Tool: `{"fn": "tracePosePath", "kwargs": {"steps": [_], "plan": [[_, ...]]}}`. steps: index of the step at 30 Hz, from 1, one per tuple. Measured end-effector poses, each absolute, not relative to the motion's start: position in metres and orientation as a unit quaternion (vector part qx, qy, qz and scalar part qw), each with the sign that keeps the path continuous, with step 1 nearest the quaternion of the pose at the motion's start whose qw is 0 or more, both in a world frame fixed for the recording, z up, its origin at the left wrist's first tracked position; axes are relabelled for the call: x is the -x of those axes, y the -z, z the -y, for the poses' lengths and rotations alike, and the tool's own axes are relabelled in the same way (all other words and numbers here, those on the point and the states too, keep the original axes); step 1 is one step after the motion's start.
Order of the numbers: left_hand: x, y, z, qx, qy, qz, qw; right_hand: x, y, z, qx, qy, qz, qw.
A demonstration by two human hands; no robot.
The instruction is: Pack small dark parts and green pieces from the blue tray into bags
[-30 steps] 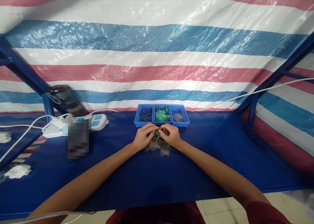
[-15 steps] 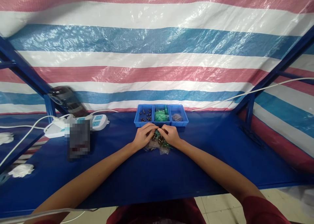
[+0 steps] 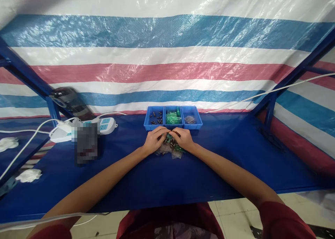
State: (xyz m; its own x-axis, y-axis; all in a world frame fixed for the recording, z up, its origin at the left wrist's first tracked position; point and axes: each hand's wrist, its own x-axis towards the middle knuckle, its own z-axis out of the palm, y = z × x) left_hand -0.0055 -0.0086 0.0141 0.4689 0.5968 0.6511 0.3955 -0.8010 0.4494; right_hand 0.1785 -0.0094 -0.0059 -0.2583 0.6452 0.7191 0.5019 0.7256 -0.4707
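Observation:
My left hand (image 3: 155, 140) and my right hand (image 3: 184, 139) meet fingertip to fingertip over a mixed pile (image 3: 171, 148) of small dark metal parts, green pieces and clear plastic bits on the blue table. The fingers of both hands are curled and pinched together; whatever lies between them is too small and hidden to name. Just beyond the hands stand three joined blue bins. Several brassy dark fittings lie in the left bin (image 3: 150, 127), green pieces fill the middle bin (image 3: 173, 126), and a few clear flat pieces lie in the right bin (image 3: 196, 126).
On the left are a white power strip (image 3: 108, 125) with cables, a blurred dark object (image 3: 87, 144) and a dark bottle (image 3: 72, 101). Crumpled white tissue (image 3: 28, 175) lies near the left edge. Blue frame posts (image 3: 269, 110) and a striped sheet (image 3: 167, 54) enclose the table (image 3: 146, 186).
The camera view has tilted slightly, so the table and bins sit a little higher. Both hands stay together over the pile with only small finger movement.

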Motion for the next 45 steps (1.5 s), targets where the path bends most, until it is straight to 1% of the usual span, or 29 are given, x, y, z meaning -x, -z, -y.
{"fn": "tracePosePath", "kwargs": {"steps": [4,11,18,28,39,45], "plan": [[0.005,-0.014,0.009,-0.838,-0.439,-0.305,0.112,-0.178,0.004,0.011,0.36,-0.084,0.777,0.51],[0.004,-0.015,0.009,-0.814,-0.461,-0.335,0.109,-0.179,0.003,0.012,0.346,-0.09,0.777,0.519],[0.005,-0.014,0.009,-0.816,-0.458,-0.335,0.106,-0.179,0.011,0.008,0.324,-0.133,0.769,0.535],[0.006,-0.016,0.011,-0.814,-0.461,-0.339,0.102,-0.176,0.011,0.008,0.365,-0.118,0.746,0.544],[0.006,-0.015,0.011,-0.815,-0.457,-0.343,0.094,-0.176,0.001,0.012,0.331,-0.081,0.764,0.548],[0.007,-0.015,0.01,-0.816,-0.457,-0.34,0.102,-0.177,0.005,0.011,0.342,-0.131,0.756,0.542]]}}
